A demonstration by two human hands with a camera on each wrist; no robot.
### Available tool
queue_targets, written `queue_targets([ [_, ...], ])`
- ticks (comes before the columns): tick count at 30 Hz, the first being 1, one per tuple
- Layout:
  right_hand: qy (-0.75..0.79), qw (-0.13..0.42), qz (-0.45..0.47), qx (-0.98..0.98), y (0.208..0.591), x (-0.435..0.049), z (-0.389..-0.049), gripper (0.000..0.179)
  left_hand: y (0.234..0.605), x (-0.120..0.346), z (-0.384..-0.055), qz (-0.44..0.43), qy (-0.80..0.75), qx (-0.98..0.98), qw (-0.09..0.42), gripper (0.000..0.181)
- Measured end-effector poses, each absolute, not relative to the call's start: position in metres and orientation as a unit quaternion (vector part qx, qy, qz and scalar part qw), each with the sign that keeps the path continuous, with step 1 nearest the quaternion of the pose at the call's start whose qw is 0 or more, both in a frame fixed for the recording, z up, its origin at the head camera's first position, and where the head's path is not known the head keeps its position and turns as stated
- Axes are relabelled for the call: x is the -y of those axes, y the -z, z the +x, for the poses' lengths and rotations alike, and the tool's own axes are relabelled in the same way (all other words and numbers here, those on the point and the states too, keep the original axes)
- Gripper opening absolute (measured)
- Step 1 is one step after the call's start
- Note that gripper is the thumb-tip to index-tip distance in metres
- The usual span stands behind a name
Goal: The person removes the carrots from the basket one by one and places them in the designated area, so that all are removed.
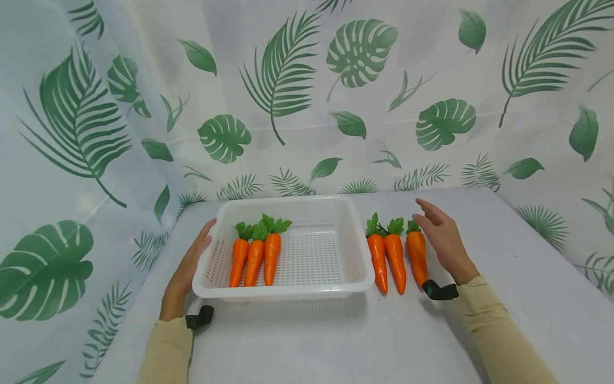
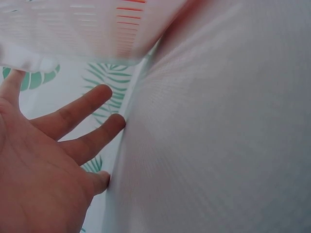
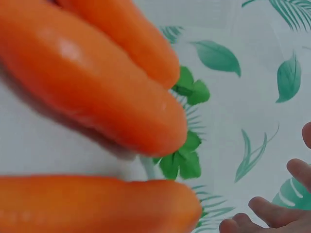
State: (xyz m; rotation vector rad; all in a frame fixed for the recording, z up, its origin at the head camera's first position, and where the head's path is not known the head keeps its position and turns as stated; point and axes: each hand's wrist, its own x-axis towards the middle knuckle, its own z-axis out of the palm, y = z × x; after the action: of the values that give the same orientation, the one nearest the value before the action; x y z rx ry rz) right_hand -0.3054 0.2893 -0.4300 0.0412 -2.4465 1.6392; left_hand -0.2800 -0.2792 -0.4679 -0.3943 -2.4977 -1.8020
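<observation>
The right grip (image 1: 445,241) hung wide beside the rightmost carrot (image 1: 416,256), seemingly light, stiff and slick, best pinched mid-body, while the spread left grip (image 1: 187,262) touched the basket (image 1: 283,292).

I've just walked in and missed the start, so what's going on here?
A person's left hand is at the left side of a white basket, apparently touching it. Three carrots lie inside; three more carrots lie on the table to its right. The right hand is open beside the rightmost carrot, holding nothing.
</observation>
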Motion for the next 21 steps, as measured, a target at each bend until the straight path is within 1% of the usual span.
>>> queue_targets([
  [12, -0.596, 0.097, 0.057, 0.795, 0.398, -0.268, -0.305, 0.066, 0.469, 0.277, -0.282, -0.138, 0.585, 0.799, 0.019, 0.06],
  [21, -0.636, 0.08, 0.081, 0.763, 0.38, -0.246, -0.312, 0.065, 0.467, 0.278, -0.28, -0.131, 0.577, 0.806, 0.023, 0.061],
])
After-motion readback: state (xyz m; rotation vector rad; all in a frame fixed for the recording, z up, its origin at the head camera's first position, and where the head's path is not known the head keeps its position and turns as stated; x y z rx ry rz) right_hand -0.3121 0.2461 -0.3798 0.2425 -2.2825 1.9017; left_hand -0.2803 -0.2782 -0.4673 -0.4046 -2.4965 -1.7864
